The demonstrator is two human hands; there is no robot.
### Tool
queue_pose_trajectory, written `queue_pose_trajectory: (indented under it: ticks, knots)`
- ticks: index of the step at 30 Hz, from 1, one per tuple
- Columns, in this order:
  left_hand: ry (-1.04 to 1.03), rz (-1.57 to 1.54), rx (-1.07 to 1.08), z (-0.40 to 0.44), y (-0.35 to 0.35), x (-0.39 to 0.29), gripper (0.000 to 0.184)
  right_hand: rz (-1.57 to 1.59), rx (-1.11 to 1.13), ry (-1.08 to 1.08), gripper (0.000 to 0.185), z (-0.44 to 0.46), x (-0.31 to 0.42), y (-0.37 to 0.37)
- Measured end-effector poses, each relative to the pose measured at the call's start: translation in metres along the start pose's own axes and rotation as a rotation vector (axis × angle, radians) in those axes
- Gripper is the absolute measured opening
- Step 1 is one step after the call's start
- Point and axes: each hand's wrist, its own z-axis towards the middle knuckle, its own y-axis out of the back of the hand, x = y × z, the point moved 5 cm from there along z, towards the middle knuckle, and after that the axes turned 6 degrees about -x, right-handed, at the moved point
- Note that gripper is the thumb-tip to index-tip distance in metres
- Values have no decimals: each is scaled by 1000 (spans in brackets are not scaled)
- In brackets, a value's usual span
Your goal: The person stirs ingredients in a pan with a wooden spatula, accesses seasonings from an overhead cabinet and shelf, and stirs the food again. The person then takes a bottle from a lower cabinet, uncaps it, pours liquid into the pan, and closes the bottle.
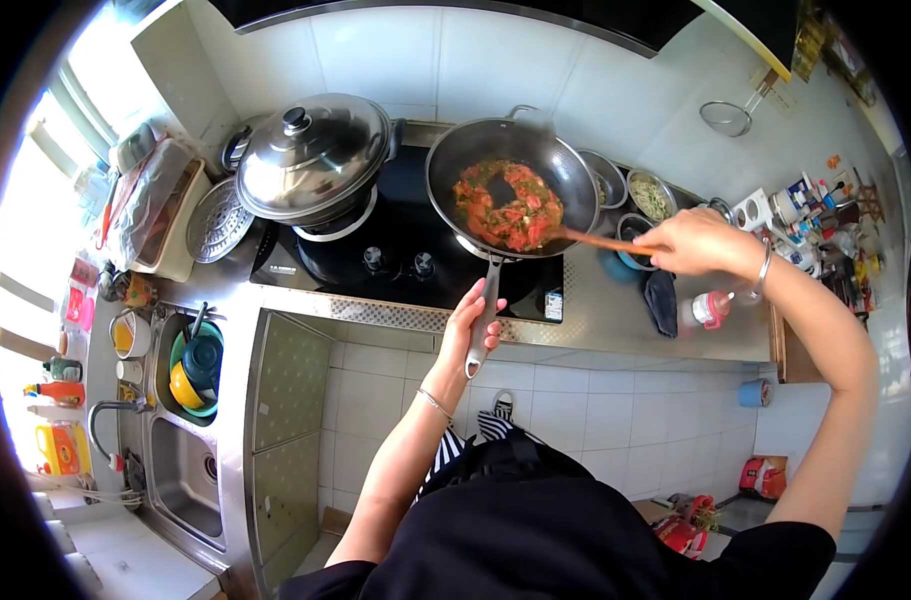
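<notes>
At twelve o'clock from the left hand (462, 326), toward ten from the right hand (693, 243), sits the wok (454, 150) of chopped red food (524, 212). The left curls around its six-o'clock handle (493, 283); the right, well apart, grips a wooden utensil (608, 241) reaching the food's four-o'clock edge.

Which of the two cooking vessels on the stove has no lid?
The round, dark-grey metal wok on the right; its chunky red food lies exposed, while the round metal pot at left wears a domed silver lid.
</notes>
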Motion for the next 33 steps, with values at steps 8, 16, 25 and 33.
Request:
queue_pose_trajectory:
  ticks: [8,16,25,33]
  knots:
    - [-2,-14,7,-2,0,1,53,117,-192,77,34,124,-16,-4]
    - [-9,-18,9,-1,3,2,51,8,-352,-87,32,158,-26,-34]
    - [0,-23,-8,-3,0,0,50,-133,-138,15,38,18,-58,-5]
    - [-5,-54,-7,-1,2,1,48,161,-204,34,29,159,-62,12]
